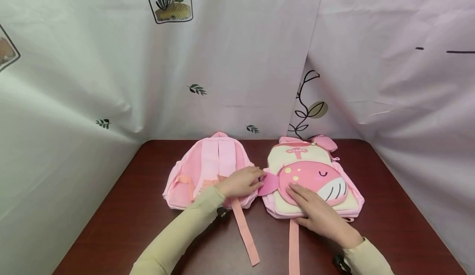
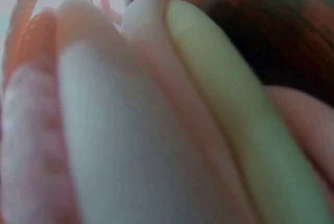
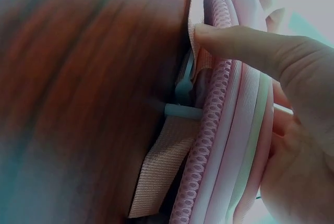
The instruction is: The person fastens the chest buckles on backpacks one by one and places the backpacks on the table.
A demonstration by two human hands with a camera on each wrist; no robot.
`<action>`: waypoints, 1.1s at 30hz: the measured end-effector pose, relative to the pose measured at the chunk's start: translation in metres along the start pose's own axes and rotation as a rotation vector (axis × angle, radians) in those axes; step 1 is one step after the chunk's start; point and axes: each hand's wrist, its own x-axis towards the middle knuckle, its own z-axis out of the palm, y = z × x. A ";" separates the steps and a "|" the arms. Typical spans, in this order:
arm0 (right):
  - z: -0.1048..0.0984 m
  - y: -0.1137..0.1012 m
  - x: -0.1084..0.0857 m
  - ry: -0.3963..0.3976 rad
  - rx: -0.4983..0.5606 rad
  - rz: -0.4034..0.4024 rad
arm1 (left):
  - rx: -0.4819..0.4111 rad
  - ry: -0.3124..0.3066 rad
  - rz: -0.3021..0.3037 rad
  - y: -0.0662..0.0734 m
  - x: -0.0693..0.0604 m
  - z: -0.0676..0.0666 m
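Two pink backpacks lie side by side on the table. The left backpack [image 1: 208, 159] has its shoulder straps facing up; the right backpack [image 1: 297, 148] shows its cream front with a pink whale pocket [image 1: 315, 172]. My left hand [image 1: 239, 182] reaches across the left backpack, its fingertips touching the whale's tail [image 1: 270, 183]; whether they pinch it is unclear. My right hand [image 1: 319, 213] rests on the whale with fingers extended. Its thumb [image 3: 235, 41] touches a peach strap [image 3: 197, 4] at the bag's lower edge. Close, blurred bag fabric [image 2: 125, 130] fills the left wrist view.
A loose strap [image 1: 245, 233] trails from the left backpack, and another strap [image 1: 294, 246] runs toward the near table edge. The dark wooden table [image 1: 137, 209] stands against hanging white printed sheets [image 1: 237, 60]. A plastic buckle [image 3: 182, 111] sits beneath the right bag's edge.
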 end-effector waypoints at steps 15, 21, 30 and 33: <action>-0.018 0.005 0.006 0.139 0.087 -0.018 | -0.004 -0.015 0.025 0.011 -0.006 -0.004; -0.030 0.008 0.011 0.267 0.179 -0.013 | -0.041 0.033 0.042 0.013 -0.007 -0.016; -0.048 0.000 0.016 0.453 0.252 0.057 | -0.223 0.120 0.013 0.016 -0.007 -0.033; -0.053 -0.004 0.018 0.513 0.272 0.068 | -0.254 0.199 0.033 0.016 -0.004 -0.037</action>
